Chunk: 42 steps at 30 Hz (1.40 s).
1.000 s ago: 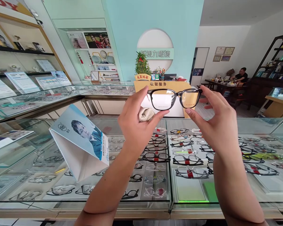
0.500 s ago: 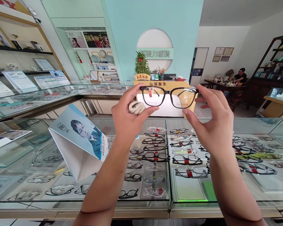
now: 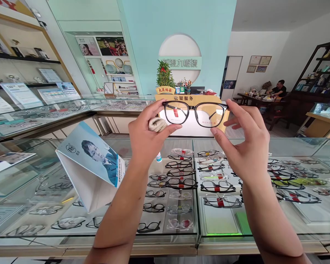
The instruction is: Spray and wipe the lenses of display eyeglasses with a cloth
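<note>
A pair of black-framed eyeglasses (image 3: pixel 191 107) is held up level above the glass counter, its clear lenses facing me. My left hand (image 3: pixel 147 132) pinches the left end of the frame between thumb and fingers. A rolled, cream-coloured cloth (image 3: pixel 157 125) is tucked in that same hand, under the index finger. At the opposite end, my right hand (image 3: pixel 246 135) grips the frame's right corner and lower rim with index finger and thumb, its other fingers loosely bent. Small printed lettering shows on the right lens, and a red label is visible through the left one.
Below lies a glass display case (image 3: pixel 196 238) with rows of eyeglasses. A tent-shaped cardboard sign (image 3: pixel 99 157) stands on it at left, and a small white-and-blue bottle (image 3: pixel 158 157) sits beyond my left forearm. A person (image 3: pixel 279 90) sits at a far table (image 3: pixel 254 96).
Both hands and the eyeglasses have shifted slightly left, and the frame has turned a little. More of the small bottle shows behind my left arm. The grip is unchanged.
</note>
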### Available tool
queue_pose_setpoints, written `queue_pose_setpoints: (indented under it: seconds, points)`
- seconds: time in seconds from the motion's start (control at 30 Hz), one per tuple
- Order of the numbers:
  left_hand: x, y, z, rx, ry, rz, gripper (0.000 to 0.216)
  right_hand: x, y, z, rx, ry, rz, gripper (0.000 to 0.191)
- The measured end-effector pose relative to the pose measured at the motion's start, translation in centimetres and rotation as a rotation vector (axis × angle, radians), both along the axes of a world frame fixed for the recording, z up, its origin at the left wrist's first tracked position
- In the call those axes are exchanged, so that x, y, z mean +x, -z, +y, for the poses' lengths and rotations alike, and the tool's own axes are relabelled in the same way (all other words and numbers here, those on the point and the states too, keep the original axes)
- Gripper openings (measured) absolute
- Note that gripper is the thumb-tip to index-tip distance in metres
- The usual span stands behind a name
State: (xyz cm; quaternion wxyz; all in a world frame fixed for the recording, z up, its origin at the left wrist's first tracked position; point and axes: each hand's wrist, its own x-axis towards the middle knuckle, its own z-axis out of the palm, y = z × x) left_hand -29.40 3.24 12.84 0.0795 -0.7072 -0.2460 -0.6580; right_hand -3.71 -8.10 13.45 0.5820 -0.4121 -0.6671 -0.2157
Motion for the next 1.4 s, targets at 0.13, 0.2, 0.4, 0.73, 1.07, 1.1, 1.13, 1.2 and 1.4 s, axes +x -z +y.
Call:
queue_pose_setpoints:
  seconds: [0.13,0.2,0.4,0.73,1.07,1.1,1.13,1.2,1.4]
  points:
    - [0.2,-0.1,-0.4,-0.031,-0.041,-0.004,0.074,0.1,0.1,0.1,0.006,0.014,-0.014,0.060]
    - [0.4,-0.2,-0.8,-0.040,-0.050,-0.023,0.072,0.2,0.2,0.2,0.003,0.018,-0.011,0.061]
    - [1.5,-0.2,-2.7,0.016,-0.120,-0.045,0.073,0.2,0.2,0.5,-0.078,0.035,0.011,0.068]
    - [1.8,-0.4,-4.2,0.117,-0.151,0.007,0.076,0.5,0.2,1.1,-0.181,0.072,0.008,0.067]
    - [2.0,-0.3,-3.9,0.135,-0.203,0.017,0.074,0.5,0.2,1.1,-0.187,0.046,0.048,0.069]
    - [2.0,-0.2,-3.8,0.133,-0.209,0.018,0.074,0.4,0.2,1.1,-0.187,0.046,0.049,0.069]
    - [2.0,-0.2,-3.8,0.135,-0.208,0.021,0.075,0.4,0.2,1.1,-0.188,0.050,0.050,0.069]
    - [2.0,-0.2,-3.8,0.143,-0.195,0.025,0.075,0.4,0.2,1.0,-0.189,0.057,0.050,0.069]
    - [2.2,-0.3,-4.1,0.121,-0.194,0.019,0.072,0.4,0.1,1.0,-0.196,0.061,0.054,0.069]
